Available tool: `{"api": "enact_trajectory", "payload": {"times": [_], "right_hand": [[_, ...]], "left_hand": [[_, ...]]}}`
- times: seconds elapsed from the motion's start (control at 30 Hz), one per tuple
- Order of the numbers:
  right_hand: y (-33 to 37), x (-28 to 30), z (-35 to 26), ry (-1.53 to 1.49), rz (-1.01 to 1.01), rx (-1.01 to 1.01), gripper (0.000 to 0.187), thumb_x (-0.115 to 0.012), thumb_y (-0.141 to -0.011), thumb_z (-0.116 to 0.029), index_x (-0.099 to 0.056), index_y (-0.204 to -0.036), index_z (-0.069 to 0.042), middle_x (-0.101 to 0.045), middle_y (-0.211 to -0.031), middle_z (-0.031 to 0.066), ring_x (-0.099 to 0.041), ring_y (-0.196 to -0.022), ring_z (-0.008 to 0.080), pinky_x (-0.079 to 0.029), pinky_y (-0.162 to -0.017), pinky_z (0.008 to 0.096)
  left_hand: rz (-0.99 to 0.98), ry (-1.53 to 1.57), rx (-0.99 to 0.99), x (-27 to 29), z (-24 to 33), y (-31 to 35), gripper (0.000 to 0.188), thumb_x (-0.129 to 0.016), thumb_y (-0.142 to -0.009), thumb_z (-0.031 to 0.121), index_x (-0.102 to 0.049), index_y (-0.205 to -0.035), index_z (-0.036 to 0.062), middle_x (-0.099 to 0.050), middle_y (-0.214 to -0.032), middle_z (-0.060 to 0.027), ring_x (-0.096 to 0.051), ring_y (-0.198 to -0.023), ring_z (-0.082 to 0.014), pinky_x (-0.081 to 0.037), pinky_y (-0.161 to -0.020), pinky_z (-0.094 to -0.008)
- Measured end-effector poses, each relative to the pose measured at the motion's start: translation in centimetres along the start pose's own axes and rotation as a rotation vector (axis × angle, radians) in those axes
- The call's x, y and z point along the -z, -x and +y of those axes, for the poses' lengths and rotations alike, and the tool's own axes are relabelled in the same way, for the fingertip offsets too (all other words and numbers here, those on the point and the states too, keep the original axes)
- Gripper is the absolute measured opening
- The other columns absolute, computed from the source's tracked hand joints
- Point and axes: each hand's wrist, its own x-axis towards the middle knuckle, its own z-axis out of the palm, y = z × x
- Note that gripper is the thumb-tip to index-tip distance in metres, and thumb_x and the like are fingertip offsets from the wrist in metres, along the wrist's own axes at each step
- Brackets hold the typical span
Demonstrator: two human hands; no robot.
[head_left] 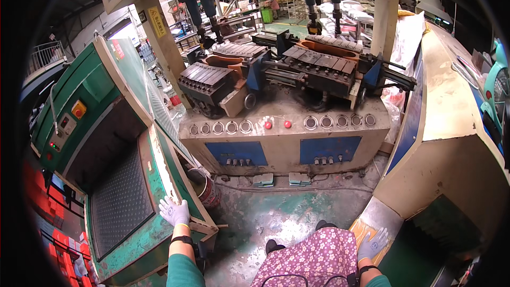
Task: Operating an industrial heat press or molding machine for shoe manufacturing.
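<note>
My left hand (174, 211), in a white patterned glove, lies flat with fingers spread on the worn green edge of the conveyor machine (95, 101) at my left. My right hand (372, 244), gloved the same way, presses open on a brown cardboard sheet (362, 231) lying on the slanted corner of the beige machine (446, 106) at my right. Neither hand holds anything. Below, a purple flowered apron (319, 260) covers my lap, with dark shoes beyond it.
Ahead stands a grey press (281, 138) with two dark ribbed moulds, round dials, two red buttons and blue panels. Two foot pedals (281, 179) lie on the stained concrete floor. A red bucket (208, 191) sits by the conveyor's corner. Red crates stack at far left.
</note>
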Motion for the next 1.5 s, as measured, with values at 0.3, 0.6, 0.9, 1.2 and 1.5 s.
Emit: {"api": "enact_trajectory", "payload": {"times": [0.3, 0.6, 0.9, 1.2, 1.5], "right_hand": [[0.1, -0.3, 0.2, 0.003, 0.005, -0.006, 0.067, -0.047, -0.103, -0.039, -0.035, -0.157, 0.0, -0.033, -0.165, 0.0178, -0.026, -0.154, 0.0346, -0.015, -0.128, 0.0499], [0.0, 0.0, -0.1, 0.071, -0.052, -0.033, 0.067, -0.044, -0.105, -0.039, -0.031, -0.159, -0.003, -0.028, -0.168, 0.0138, -0.024, -0.156, 0.0313, -0.015, -0.128, 0.0481], [0.0, 0.5, -0.3, 0.016, -0.047, -0.024, 0.069, -0.046, -0.103, -0.039, -0.033, -0.158, 0.0, -0.03, -0.166, 0.0166, -0.024, -0.155, 0.0332, -0.012, -0.129, 0.0482], [0.0, -0.2, 0.1, 0.017, -0.01, -0.005, 0.069, -0.046, -0.102, -0.039, -0.033, -0.157, 0.0, -0.031, -0.165, 0.0176, -0.025, -0.154, 0.0342, -0.013, -0.128, 0.0487], [0.0, -0.8, 0.3, 0.024, 0.009, -0.008, 0.069, -0.048, -0.102, -0.038, -0.033, -0.157, 0.0, -0.032, -0.165, 0.0176, -0.026, -0.154, 0.0339, -0.015, -0.128, 0.0488]], "left_hand": [[-0.002, 0.001, 0.002, 0.1, 0.1, 0.2, 0.093, -0.066, -0.086, 0.049, -0.029, -0.162, 0.0097, -0.024, -0.169, -0.017, -0.02, -0.157, -0.0336, -0.014, -0.128, -0.0488], [0.004, -0.008, 0.004, -0.1, -0.1, -0.1, 0.093, -0.066, -0.086, 0.048, -0.029, -0.162, 0.0099, -0.025, -0.169, -0.017, -0.02, -0.157, -0.0337, -0.015, -0.128, -0.0485], [-0.002, -0.007, 0.008, -0.2, 0.0, -0.1, 0.093, -0.067, -0.086, 0.049, -0.029, -0.162, 0.0103, -0.024, -0.169, -0.0174, -0.019, -0.157, -0.0333, -0.014, -0.128, -0.0483], [-0.018, -0.009, 0.006, 0.3, 0.2, 0.2, 0.093, -0.066, -0.087, 0.05, -0.029, -0.162, 0.0101, -0.023, -0.169, -0.0173, -0.02, -0.157, -0.033, -0.014, -0.127, -0.0483], [-0.012, -0.009, 0.001, 0.5, 0.3, 0.4, 0.092, -0.066, -0.087, 0.05, -0.03, -0.161, 0.0094, -0.023, -0.169, -0.0171, -0.02, -0.157, -0.0329, -0.015, -0.127, -0.0484]]}}
